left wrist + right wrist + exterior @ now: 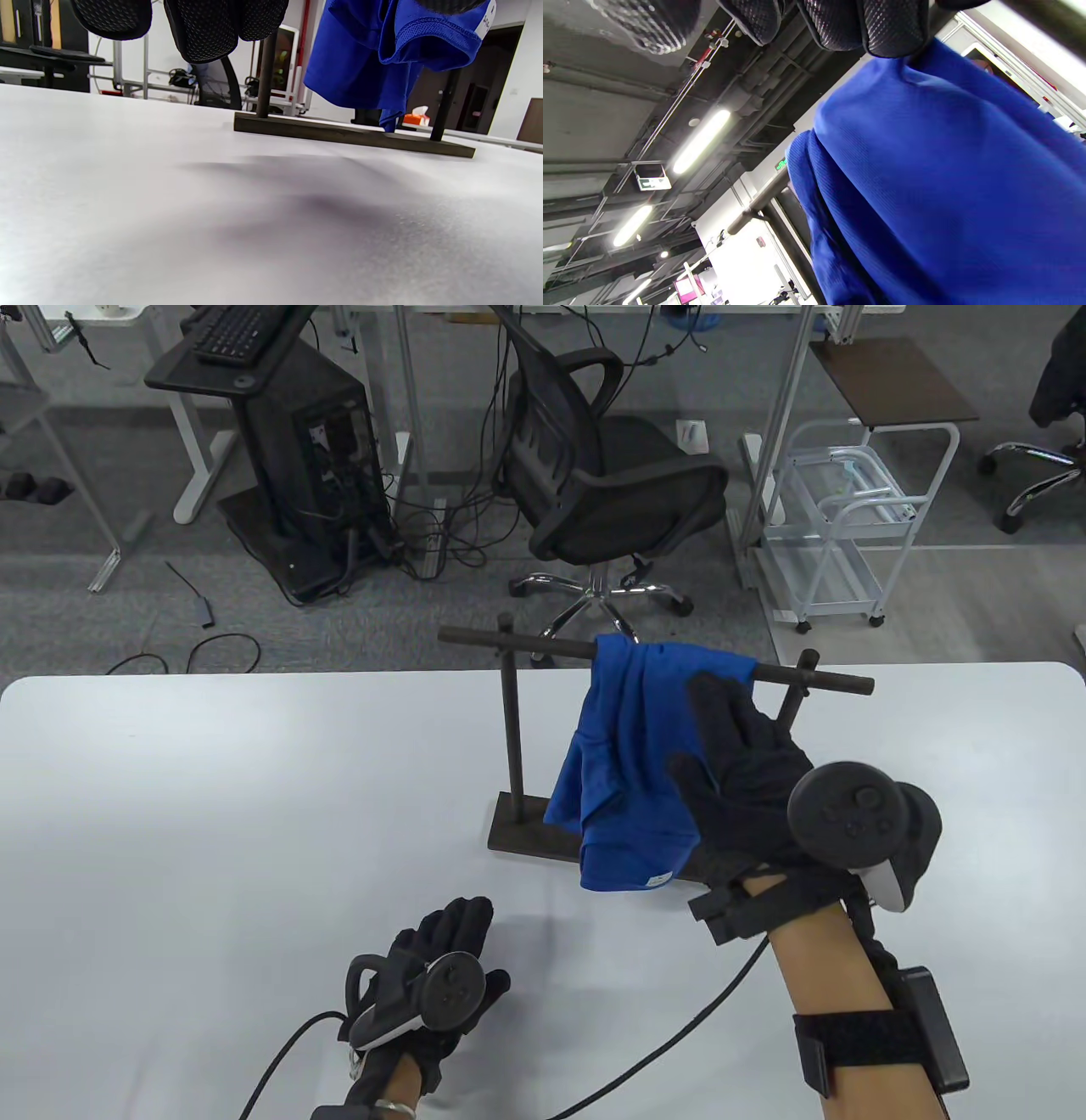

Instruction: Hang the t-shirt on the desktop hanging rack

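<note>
A blue t-shirt [624,746] hangs draped over the right part of the horizontal bar [526,643] of the dark desktop rack, its hem reaching down near the rack base [517,836]. My right hand [708,729] lies stretched against the front of the shirt, fingertips up at the bar, thumb spread to the left. In the right wrist view the fingertips [874,25] touch the blue cloth [946,190] by the bar [759,199]. My left hand [450,925] rests flat on the white table, empty, in front of the rack. The left wrist view shows its fingers [203,29], the base [352,135] and the shirt [365,55].
The white table [212,814] ends just behind the rack. A glove cable [679,1035] runs across the table near the front. Beyond the table stand an office chair [611,475], a computer tower [305,458] and a white cart [840,517].
</note>
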The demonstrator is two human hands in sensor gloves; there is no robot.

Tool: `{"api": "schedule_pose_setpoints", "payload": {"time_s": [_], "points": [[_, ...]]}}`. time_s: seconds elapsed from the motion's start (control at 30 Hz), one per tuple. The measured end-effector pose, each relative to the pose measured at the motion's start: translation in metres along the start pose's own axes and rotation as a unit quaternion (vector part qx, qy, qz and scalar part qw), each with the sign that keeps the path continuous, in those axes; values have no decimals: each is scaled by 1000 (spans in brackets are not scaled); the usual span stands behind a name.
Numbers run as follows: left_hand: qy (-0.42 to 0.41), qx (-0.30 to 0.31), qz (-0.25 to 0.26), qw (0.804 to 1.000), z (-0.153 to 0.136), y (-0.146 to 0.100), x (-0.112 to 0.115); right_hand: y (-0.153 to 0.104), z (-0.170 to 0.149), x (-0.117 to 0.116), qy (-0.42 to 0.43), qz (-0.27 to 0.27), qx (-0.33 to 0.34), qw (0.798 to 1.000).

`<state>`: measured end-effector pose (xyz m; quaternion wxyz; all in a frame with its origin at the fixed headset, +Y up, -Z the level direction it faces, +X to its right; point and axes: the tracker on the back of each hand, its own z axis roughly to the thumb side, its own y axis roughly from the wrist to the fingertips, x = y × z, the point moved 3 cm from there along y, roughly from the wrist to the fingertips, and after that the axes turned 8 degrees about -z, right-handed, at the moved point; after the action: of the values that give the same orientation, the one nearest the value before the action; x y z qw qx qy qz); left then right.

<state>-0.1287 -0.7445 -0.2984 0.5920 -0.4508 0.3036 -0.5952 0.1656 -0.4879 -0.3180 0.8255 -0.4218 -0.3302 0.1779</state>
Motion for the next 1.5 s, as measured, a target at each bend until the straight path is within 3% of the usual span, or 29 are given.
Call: {"api": "schedule_pose_setpoints", "payload": {"time_s": [0.5, 0.8, 1.03, 1.23, 1.33, 1.5], "points": [[9, 47, -5, 999, 22, 6, 2, -110, -60, -8, 8, -23, -10, 1000], [-5, 49, 14, 999, 23, 6, -4, -156, -87, -38, -8, -32, 2, 999], [-21, 56, 18, 998, 24, 6, -5, -170, -87, -85, -34, 54, 14, 998], [-19, 72, 11, 997, 28, 6, -4, -188, -102, -130, -63, 189, -22, 980], [-27, 73, -2, 997, 29, 8, 0, -192, -115, -136, -57, 225, -61, 971], [-3, 73, -26, 997, 31, 13, 9, -193, -126, -135, -32, 232, -104, 967]]}}
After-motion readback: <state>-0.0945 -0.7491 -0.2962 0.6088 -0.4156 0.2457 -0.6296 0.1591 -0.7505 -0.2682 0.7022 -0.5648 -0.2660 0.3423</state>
